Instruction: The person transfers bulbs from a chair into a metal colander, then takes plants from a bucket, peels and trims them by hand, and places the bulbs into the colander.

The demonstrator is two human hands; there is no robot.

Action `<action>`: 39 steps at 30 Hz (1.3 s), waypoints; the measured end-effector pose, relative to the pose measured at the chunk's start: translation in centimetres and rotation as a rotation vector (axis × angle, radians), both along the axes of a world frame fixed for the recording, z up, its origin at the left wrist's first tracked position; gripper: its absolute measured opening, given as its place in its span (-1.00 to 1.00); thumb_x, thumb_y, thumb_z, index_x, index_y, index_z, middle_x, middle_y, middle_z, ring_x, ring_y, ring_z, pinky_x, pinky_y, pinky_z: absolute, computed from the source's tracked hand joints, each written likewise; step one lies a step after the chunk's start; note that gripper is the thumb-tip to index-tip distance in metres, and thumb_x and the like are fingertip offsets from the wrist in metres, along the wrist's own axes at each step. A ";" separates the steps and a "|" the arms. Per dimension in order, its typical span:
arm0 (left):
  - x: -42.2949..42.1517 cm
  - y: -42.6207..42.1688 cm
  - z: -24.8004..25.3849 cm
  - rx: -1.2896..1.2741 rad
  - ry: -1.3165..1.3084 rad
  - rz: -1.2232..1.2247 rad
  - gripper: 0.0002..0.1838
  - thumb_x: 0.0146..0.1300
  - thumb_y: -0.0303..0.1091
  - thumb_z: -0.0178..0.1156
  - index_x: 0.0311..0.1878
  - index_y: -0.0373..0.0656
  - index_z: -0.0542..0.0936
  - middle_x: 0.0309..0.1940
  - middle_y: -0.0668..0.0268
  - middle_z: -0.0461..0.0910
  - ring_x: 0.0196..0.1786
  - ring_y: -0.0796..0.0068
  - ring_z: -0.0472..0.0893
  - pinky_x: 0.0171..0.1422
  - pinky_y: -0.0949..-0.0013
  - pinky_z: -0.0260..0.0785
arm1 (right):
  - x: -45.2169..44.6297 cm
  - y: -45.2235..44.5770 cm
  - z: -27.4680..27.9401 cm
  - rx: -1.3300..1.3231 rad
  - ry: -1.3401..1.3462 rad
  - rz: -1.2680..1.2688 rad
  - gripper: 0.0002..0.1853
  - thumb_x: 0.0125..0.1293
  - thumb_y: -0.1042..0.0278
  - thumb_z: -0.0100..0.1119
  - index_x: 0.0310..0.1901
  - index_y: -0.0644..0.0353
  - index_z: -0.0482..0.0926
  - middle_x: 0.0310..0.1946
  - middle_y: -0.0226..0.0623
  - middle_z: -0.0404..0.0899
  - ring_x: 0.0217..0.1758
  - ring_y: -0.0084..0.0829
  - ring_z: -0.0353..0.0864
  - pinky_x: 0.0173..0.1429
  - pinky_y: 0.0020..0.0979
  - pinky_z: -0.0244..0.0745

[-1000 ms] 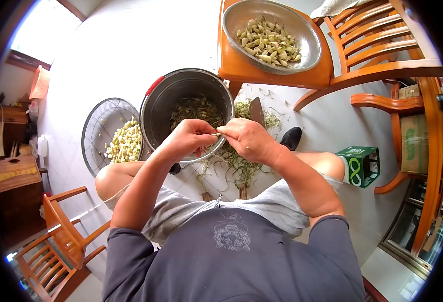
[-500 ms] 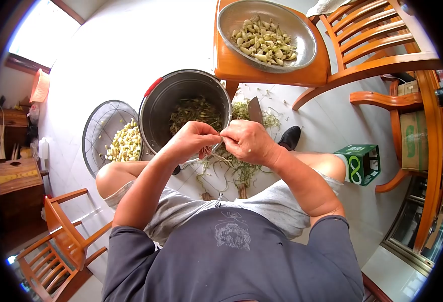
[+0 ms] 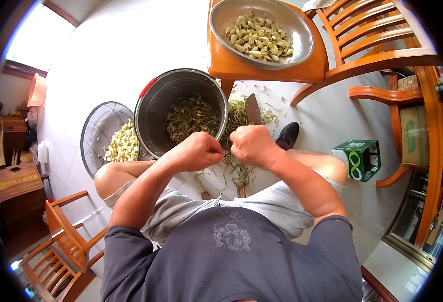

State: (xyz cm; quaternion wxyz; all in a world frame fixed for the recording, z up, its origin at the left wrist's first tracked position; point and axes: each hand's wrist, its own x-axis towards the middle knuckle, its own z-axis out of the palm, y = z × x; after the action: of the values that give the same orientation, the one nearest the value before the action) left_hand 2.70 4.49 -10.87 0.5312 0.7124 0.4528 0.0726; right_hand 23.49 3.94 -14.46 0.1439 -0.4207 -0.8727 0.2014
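My left hand (image 3: 198, 151) is closed just in front of the near rim of a dark metal pot (image 3: 146, 118), with its fingertips curled under. What it pinches is hidden. Beside it, a small gap away, my right hand (image 3: 253, 146) is balled with the fingers folded in, and I cannot make out anything in it. Inside the pot lie brownish-green scraps (image 3: 194, 113). Left of the pot, a wire basket (image 3: 91, 126) holds pale peeled cloves (image 3: 122, 143). A metal colander (image 3: 302, 38) on an orange chair seat contains unpeeled bulbs (image 3: 259, 38).
A cleaver blade (image 3: 252, 109) stands out among green trimmings (image 3: 237, 118) on the floor beyond my right hand. A green box (image 3: 357, 160) sits beside my right leg. Wooden chairs (image 3: 362, 65) are at the upper right, another chair (image 3: 63, 234) at the lower left.
My hands, touching at the fingertips before, have moved apart. The strands that hung under my left hand no longer show. The view has shifted slightly.
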 end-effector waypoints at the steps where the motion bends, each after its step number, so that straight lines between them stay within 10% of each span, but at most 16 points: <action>1: -0.1 0.0 0.4 -0.013 -0.035 0.007 -0.80 0.03 -0.38 0.22 -0.32 -0.30 0.69 -0.56 0.12 0.61 -0.50 0.37 0.59 -0.31 0.28 0.44 | 0.7 0.4 -0.1 -0.062 -0.029 -0.042 -0.83 0.10 0.27 0.07 -0.52 0.15 0.53 -0.50 -0.20 0.57 -0.33 -0.15 0.63 -0.20 -0.17 0.55; 6: -1.5 1.0 -1.0 -0.407 -0.533 0.383 -0.77 0.25 -0.38 0.31 -0.11 -0.33 0.66 -0.36 0.33 0.66 -0.32 0.65 0.57 -0.19 0.53 0.45 | 4.2 1.0 -1.2 -0.511 -0.101 -0.154 -0.71 0.14 0.34 0.09 -0.13 0.14 0.70 -0.22 -0.05 0.63 -0.10 -0.08 0.60 0.08 -0.21 0.50; 9: -1.3 1.4 -3.0 -0.536 -0.880 0.639 -0.83 0.28 -0.45 0.26 -0.10 -0.28 0.66 -0.32 0.32 0.65 -0.30 0.60 0.58 -0.19 0.51 0.44 | 4.1 0.2 -1.4 -0.195 -0.253 -0.073 -0.76 0.15 0.33 0.13 -0.17 0.16 0.69 -0.23 -0.09 0.64 -0.05 -0.10 0.58 0.14 -0.22 0.46; 15: 0.6 1.3 -4.9 -0.626 -1.022 0.739 -0.84 0.31 -0.49 0.20 -0.06 -0.27 0.57 -0.33 0.32 0.59 -0.29 0.53 0.58 -0.11 0.45 0.47 | 0.9 0.3 1.9 -0.498 0.457 -0.158 -0.70 0.20 0.34 0.33 -0.08 0.30 0.62 -0.20 -0.19 0.60 -0.15 -0.36 0.62 -0.04 -0.42 0.53; 30: 2.4 0.5 -4.7 -0.469 -0.975 0.747 -0.87 0.31 -0.48 0.21 -0.13 -0.32 0.59 -0.30 0.21 0.64 -0.32 0.50 0.61 -0.20 0.45 0.52 | 0.4 0.4 2.1 -0.526 0.661 -0.309 -0.76 0.26 0.34 0.22 -0.10 0.26 0.66 -0.30 -0.08 0.66 -0.31 -0.34 0.64 -0.14 -0.37 0.51; 33: 1.7 1.2 -3.3 -0.431 -1.032 0.805 -0.78 0.39 -0.34 0.15 -0.16 -0.35 0.60 -0.35 0.22 0.62 -0.37 0.52 0.59 -0.28 0.46 0.51 | 1.1 1.7 2.5 -0.563 0.735 -0.344 -0.81 0.32 0.46 0.16 -0.09 0.31 0.64 -0.46 -0.42 0.59 -0.47 -0.68 0.49 -0.36 -0.59 0.45; 39: -4.7 3.5 -7.6 -0.363 -0.480 0.883 -0.79 0.34 -0.31 0.20 -0.19 -0.31 0.60 -0.38 0.27 0.59 -0.40 0.53 0.57 -0.32 0.49 0.47 | 3.5 9.3 7.0 -0.457 1.168 -0.490 -0.68 0.33 0.45 0.15 0.04 0.49 0.53 -0.31 -0.25 0.64 -0.39 -0.61 0.57 -0.31 -0.58 0.50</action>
State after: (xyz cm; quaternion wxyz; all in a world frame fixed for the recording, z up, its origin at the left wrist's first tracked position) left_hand -1.98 8.03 -18.51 0.6533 0.3141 0.5807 0.3707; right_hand 26.96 13.25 -7.47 0.5414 -0.4486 -0.4663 0.5369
